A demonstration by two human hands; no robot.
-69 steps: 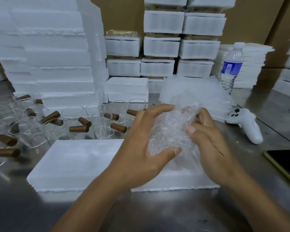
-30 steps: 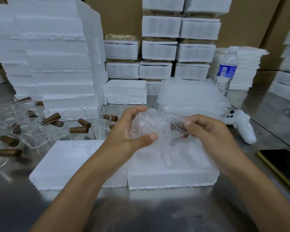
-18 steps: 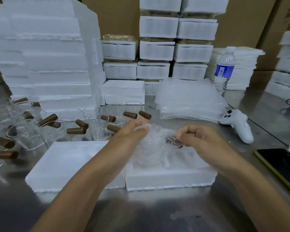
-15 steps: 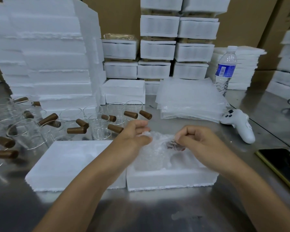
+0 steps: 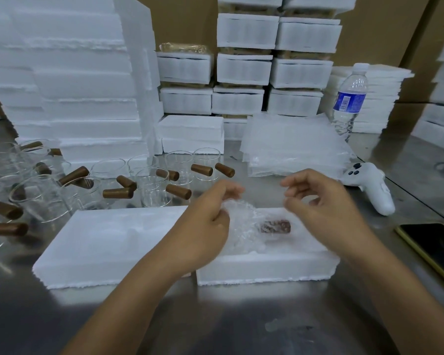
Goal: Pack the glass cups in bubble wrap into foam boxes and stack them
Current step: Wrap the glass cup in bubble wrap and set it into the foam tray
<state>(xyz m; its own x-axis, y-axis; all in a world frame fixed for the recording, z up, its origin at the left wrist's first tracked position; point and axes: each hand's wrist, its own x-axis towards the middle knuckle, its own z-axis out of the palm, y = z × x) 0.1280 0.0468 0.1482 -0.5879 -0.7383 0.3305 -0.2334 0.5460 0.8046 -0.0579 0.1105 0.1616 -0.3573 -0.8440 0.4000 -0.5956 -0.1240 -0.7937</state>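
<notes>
A glass cup wrapped in bubble wrap lies on its side in the right foam box half, its brown handle showing through the wrap. My left hand is at the cup's left side and pinches the wrap's upper edge between thumb and fingers. My right hand hovers just above and to the right of the cup, fingers loosely curled and holding nothing. A second foam box half lies beside the first on the left. Several bare glass cups with brown handles stand behind it.
A pile of bubble-wrap sheets lies behind the boxes. A water bottle, a white controller and a phone are on the right. Packed foam boxes are stacked at the back, and foam pieces tower on the left.
The wrapped cup went from held in both hands down into the right foam box half. My right hand has let go and lifted away from it.
</notes>
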